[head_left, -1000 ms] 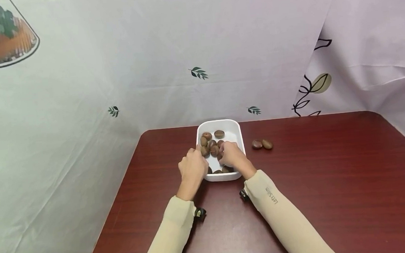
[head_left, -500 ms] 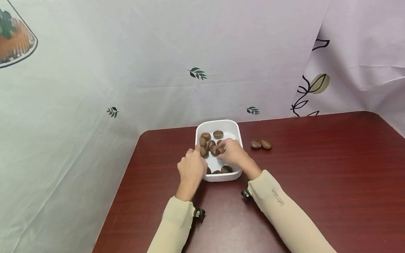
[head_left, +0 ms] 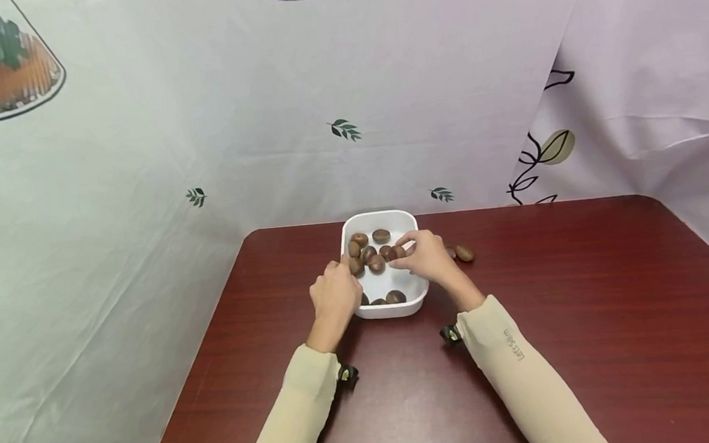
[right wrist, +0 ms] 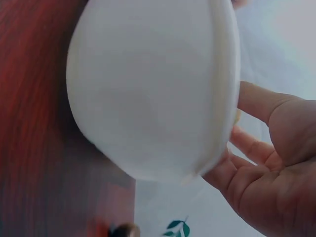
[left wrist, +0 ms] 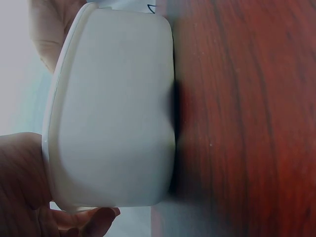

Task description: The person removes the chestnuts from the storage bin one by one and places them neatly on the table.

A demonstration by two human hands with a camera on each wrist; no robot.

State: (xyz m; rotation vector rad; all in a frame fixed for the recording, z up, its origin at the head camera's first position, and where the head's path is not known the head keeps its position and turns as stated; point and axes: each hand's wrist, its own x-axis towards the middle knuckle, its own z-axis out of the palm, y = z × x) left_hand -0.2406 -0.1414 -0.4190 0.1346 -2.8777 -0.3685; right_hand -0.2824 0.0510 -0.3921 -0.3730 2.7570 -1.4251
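Observation:
A white rectangular container stands at the far side of the table with several brown chestnuts inside. My left hand grips its left rim; in the left wrist view the fingers curl at the container's edge. Over the right part of the container, my right hand pinches a chestnut between thumb and fingers. That chestnut is hidden behind the container wall in the right wrist view.
Two chestnuts lie on the red-brown table right of the container, one partly covered by my right hand. A white printed cloth hangs behind the table's far edge.
My right hand has lifted a chestnut from among the others and moved it right, toward the container's right rim. The left hand keeps its hold on the left rim.

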